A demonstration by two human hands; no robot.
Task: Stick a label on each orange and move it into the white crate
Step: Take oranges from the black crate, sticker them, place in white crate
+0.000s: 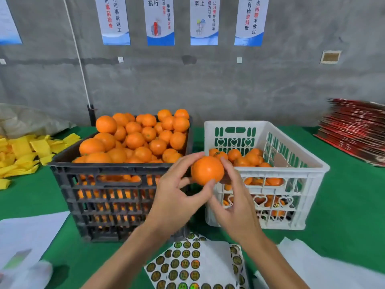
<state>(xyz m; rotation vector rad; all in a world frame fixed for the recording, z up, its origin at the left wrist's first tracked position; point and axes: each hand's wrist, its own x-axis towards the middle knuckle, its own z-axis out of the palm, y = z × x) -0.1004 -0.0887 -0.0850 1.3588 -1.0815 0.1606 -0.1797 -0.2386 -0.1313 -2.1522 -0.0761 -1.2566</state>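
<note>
Gripping one round orange (207,170), both hands, left (174,202), right (236,207), before white crate (312,170)

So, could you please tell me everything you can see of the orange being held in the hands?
The held orange is round, bright and smooth-skinned, with no label visible on the side facing the camera. It is raised between the black crate and the white crate. The left hand grips it from the left and below; the right hand holds its right side.
</note>
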